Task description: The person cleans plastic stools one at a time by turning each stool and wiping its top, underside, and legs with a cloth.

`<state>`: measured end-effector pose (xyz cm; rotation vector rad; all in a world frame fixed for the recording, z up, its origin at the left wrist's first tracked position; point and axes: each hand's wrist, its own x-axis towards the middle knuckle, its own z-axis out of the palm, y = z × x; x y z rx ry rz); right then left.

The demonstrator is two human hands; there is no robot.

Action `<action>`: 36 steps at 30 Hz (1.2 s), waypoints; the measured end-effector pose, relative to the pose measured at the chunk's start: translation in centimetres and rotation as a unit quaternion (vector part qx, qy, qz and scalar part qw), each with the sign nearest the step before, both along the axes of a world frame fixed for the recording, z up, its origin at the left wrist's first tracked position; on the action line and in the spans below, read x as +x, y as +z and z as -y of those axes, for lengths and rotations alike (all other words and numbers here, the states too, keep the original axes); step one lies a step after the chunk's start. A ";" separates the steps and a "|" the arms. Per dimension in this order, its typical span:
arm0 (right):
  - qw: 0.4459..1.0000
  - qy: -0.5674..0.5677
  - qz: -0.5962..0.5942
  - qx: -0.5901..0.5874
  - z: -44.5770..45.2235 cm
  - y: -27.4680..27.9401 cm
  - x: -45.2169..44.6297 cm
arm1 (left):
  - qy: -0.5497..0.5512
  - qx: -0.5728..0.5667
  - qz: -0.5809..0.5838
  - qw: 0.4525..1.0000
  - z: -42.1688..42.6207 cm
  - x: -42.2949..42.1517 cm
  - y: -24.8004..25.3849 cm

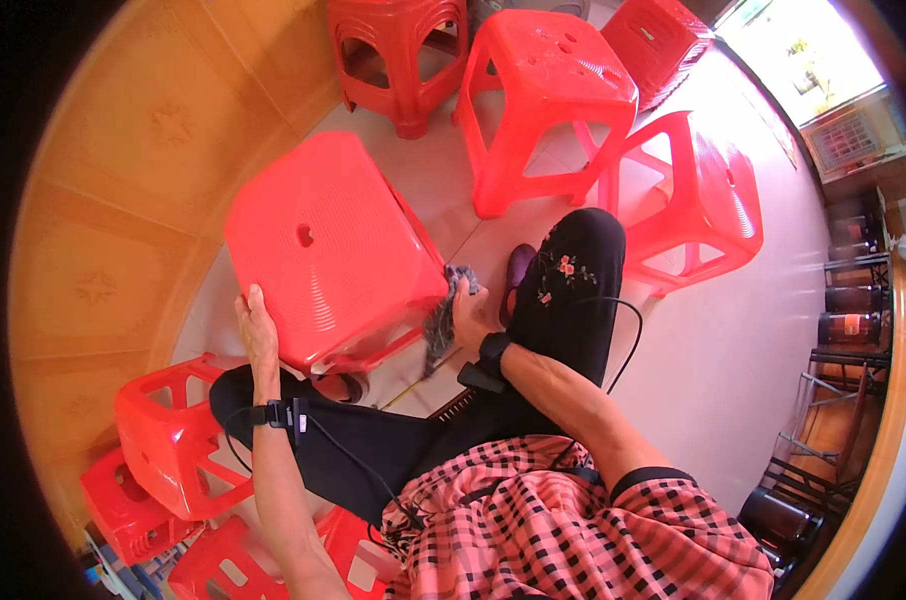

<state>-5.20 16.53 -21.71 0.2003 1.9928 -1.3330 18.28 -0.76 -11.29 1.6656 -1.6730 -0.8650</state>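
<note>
A red plastic stool (338, 240) stands between my legs, its ridged seat with a small hole facing up at me. My left hand (258, 328) grips the near left edge of that seat. On the opposite side, my right hand (473, 316) is closed around a crumpled grey cloth (439, 325). The cloth is pressed against the stool's right side near a corner, and part of it hangs below my fingers. The stool's far legs are hidden under the seat.
More red stools stand ahead, including one with a wet-looking seat (558, 50) and one tilted on its side (713, 190). Others lie at lower left (173, 430). A tiled wall (153, 180) rises on the left. Dark jars (851, 328) line the right side.
</note>
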 end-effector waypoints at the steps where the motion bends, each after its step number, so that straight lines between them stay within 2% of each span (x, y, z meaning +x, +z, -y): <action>1: 1.000 -0.001 0.000 -0.002 0.5 0.3 0.2 | -0.001 -0.002 0.000 1.000 0.4 0.2 -0.4; 3: 0.993 0.003 -0.119 -0.016 2.1 1.0 0.6 | -0.002 -0.001 0.000 1.000 1.4 0.3 -1.1; 5: 0.970 -0.030 0.020 -0.238 3.0 5.7 1.1 | 0.021 -0.006 0.026 0.999 1.7 -0.3 -0.3; 7: 0.951 0.000 0.010 -0.310 4.8 8.3 1.6 | 0.040 -0.003 0.051 0.998 2.9 -0.2 -1.1; 9: 0.931 0.084 -0.237 -0.264 6.2 10.1 1.8 | 0.002 -0.016 -0.036 0.999 5.0 0.7 -3.3; 10: 0.932 0.085 -0.235 -0.262 6.5 11.5 1.6 | 0.002 -0.013 -0.035 0.999 4.8 0.1 -2.8; 12: 0.868 0.215 -0.343 -0.288 6.8 13.5 1.4 | 0.009 -0.015 -0.031 0.999 4.0 -0.6 -1.6; 14: 0.869 0.213 -0.342 -0.289 7.2 11.9 1.0 | 0.017 -0.020 -0.020 0.999 3.2 -1.4 -0.2; 16: 0.867 0.161 -0.338 -0.328 6.8 8.4 1.1 | 0.029 -0.026 -0.011 0.999 2.8 -1.6 0.0; 17: 0.880 0.121 -0.278 -0.367 6.7 6.3 1.2 | 0.026 -0.034 -0.004 0.999 2.9 -1.5 -0.1; 19: 0.938 0.084 -0.251 -0.222 5.6 1.6 0.5 | 0.021 -0.044 0.004 0.999 3.0 -1.3 -0.3; 20: 0.971 0.049 -0.115 -0.205 4.4 -1.0 0.1 | 0.019 -0.039 0.011 0.999 3.3 -1.2 -0.5; 21: 0.982 0.014 0.025 -0.185 3.1 -2.6 -0.2 | 0.019 -0.034 0.019 0.999 3.4 -1.1 -0.6; 22: 0.982 0.014 0.028 -0.187 2.2 -2.0 -0.5 | 0.019 -0.036 0.022 0.999 3.5 -1.0 -0.5; 24: 0.985 -0.059 0.157 -0.041 0.9 -1.3 -1.2 | 0.057 -0.027 0.026 0.998 3.5 -1.2 -0.9; 25: 0.985 -0.060 0.156 -0.041 1.2 -3.3 -1.1 | 0.056 -0.028 0.024 0.998 3.9 -0.7 -1.8; 27: 0.995 -0.057 -0.040 -0.074 2.8 -6.8 -1.2 | 0.058 -0.102 0.071 0.991 4.7 0.2 -3.3; 28: 0.995 -0.060 -0.042 -0.075 3.6 -4.6 -1.3 | 0.056 -0.102 0.070 0.991 4.1 -0.4 -2.1; 30: 0.976 -0.067 -0.087 -0.190 5.0 0.9 -1.5 | 0.003 -0.209 0.268 0.941 2.6 -1.6 0.8; 31: 0.966 -0.049 -0.074 -0.242 5.4 3.7 -1.6 | 0.001 -0.207 0.268 0.941 2.1 -2.6 1.8; 32: 0.954 -0.030 -0.059 -0.292 5.7 6.2 -1.6 | -0.079 -0.262 0.268 0.924 1.8 -3.6 2.7; 33: 0.939 0.003 -0.109 -0.327 6.1 8.5 -1.4 | -0.159 -0.315 0.265 0.897 1.4 -4.5 3.3; 34: 0.918 0.034 -0.161 -0.360 6.5 9.7 -1.4 | -0.163 -0.312 0.265 0.898 1.1 -5.3 3.6; 35: 0.920 0.029 -0.163 -0.356 7.1 9.9 -1.7 | -0.212 -0.305 0.256 0.893 1.0 -6.3 3.8; 36: 0.900 0.057 -0.300 -0.313 7.9 9.7 -2.0 | -0.261 -0.296 0.244 0.886 1.0 -7.1 3.7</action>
